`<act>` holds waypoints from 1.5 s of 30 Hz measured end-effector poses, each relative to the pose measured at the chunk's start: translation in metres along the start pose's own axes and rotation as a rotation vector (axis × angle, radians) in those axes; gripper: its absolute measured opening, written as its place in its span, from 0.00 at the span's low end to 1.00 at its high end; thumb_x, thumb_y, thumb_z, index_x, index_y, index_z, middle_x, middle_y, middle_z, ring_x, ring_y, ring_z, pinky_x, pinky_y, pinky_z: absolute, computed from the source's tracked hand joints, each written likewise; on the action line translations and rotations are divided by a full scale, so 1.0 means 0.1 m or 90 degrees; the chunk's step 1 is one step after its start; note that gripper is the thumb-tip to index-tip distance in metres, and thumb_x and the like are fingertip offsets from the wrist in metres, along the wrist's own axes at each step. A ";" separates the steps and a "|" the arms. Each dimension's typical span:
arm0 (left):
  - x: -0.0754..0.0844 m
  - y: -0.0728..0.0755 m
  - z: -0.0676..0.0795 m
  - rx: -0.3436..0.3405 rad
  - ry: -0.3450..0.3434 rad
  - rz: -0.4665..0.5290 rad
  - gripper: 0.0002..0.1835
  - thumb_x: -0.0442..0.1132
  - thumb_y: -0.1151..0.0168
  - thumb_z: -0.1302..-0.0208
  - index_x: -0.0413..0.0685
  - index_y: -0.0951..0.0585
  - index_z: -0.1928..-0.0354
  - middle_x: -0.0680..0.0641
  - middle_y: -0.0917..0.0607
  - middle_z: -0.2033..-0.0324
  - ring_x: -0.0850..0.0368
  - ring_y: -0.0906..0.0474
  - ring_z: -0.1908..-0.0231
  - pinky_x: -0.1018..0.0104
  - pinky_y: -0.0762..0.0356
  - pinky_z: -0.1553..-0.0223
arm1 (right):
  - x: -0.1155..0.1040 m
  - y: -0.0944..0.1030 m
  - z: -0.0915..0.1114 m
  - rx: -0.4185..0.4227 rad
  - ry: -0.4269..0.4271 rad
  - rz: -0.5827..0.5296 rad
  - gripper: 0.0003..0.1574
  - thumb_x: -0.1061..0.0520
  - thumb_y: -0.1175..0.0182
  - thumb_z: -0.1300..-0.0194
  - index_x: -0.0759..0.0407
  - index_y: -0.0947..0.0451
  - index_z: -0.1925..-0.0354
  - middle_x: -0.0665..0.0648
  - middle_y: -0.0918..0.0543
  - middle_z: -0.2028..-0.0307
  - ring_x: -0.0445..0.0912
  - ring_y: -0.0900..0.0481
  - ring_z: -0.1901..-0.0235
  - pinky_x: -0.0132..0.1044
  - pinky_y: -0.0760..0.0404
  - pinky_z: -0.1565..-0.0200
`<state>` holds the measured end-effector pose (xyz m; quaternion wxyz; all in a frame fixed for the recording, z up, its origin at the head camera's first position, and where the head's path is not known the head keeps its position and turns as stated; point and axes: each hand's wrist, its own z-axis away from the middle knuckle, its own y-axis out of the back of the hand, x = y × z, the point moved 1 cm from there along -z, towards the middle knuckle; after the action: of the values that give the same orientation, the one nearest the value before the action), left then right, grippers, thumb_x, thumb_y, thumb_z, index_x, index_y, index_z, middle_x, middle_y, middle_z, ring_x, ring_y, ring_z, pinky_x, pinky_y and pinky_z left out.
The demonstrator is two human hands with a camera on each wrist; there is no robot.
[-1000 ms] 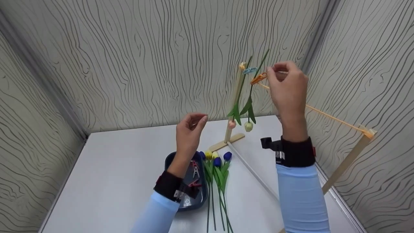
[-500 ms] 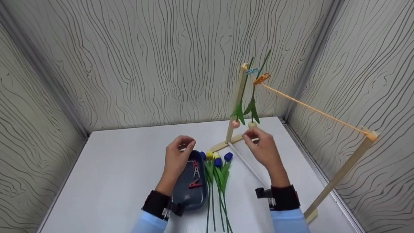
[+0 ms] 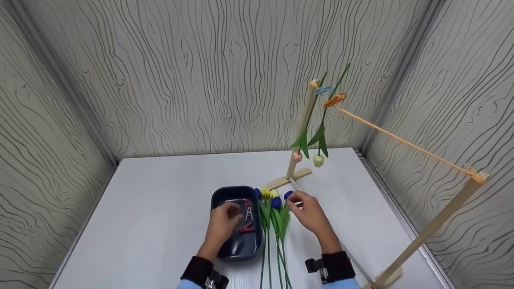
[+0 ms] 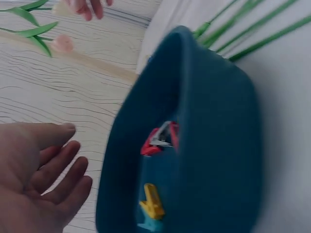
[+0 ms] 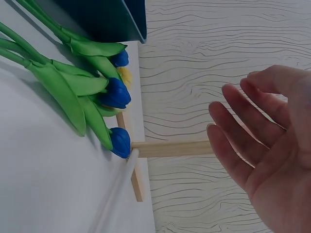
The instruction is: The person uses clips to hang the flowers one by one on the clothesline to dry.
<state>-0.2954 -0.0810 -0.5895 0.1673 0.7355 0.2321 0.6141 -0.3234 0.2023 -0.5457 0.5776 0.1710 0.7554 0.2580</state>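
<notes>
My left hand [image 3: 221, 222]: fingers loosely bent, thumb apart from them, nothing held; over the left part of a deep, rounded-corner bin [image 3: 241, 245] in smooth dark blue plastic. Within the bin: small clips of angular form, red [image 3: 247, 229], grey [image 3: 249, 214], yellow [image 4: 153, 201] and teal [image 4: 151, 224]. My right hand [image 3: 311, 214]: fingers slightly bent and spread, grasping nothing; above the loose tulips [image 5: 116, 93], just clear of them. Those tulips: artificial, lying beside the bin; egg-shaped heads in blue, yellow and pale yellow, broad pointed leaves, thin green stems. One frame: two flat-sided pale wood posts [image 3: 429, 235] on bar feet, joined at the base by a slim white rod [image 3: 357, 259], at the top by a taut orange cord [image 3: 401, 138]. At the cord's far end, hung head down: a pink tulip [image 3: 297, 157] by a light blue clip [image 3: 323, 90], a cream tulip [image 3: 318, 161] by an orange clip [image 3: 335, 99]. Table [image 3: 160, 208]: smooth, white. Walls [image 3: 225, 80]: pale, printed with wavy dark wood grain.
</notes>
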 end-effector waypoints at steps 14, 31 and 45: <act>-0.25 -0.43 0.11 -0.132 0.132 -0.040 0.15 0.28 0.25 0.39 0.35 0.14 0.50 0.39 0.09 0.58 0.49 0.12 0.58 0.52 0.11 0.53 | 0.06 -0.29 0.22 -0.065 0.013 -0.055 0.06 0.59 0.36 0.21 0.60 0.14 0.54 0.63 0.10 0.55 0.44 0.14 0.53 0.33 0.15 0.50; -0.08 -0.56 0.31 -0.063 0.093 -0.173 0.08 0.20 0.32 0.42 0.40 0.13 0.66 0.41 0.11 0.68 0.49 0.13 0.66 0.51 0.13 0.62 | 0.08 -0.45 0.38 -0.074 -0.002 -0.063 0.08 0.54 0.35 0.21 0.58 0.14 0.55 0.57 0.10 0.57 0.41 0.14 0.55 0.34 0.15 0.50; -0.18 -0.60 0.10 -0.019 0.108 -0.171 0.04 0.27 0.28 0.38 0.41 0.14 0.66 0.42 0.10 0.67 0.48 0.12 0.64 0.48 0.12 0.59 | 0.02 -0.46 0.36 -0.104 -0.019 -0.056 0.08 0.55 0.37 0.20 0.56 0.14 0.53 0.55 0.10 0.55 0.41 0.15 0.54 0.34 0.15 0.48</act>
<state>-0.2965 -0.0398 -0.6381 0.2387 0.6409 0.3321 0.6496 -0.2874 0.1734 -0.5812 0.6117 0.0937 0.7299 0.2904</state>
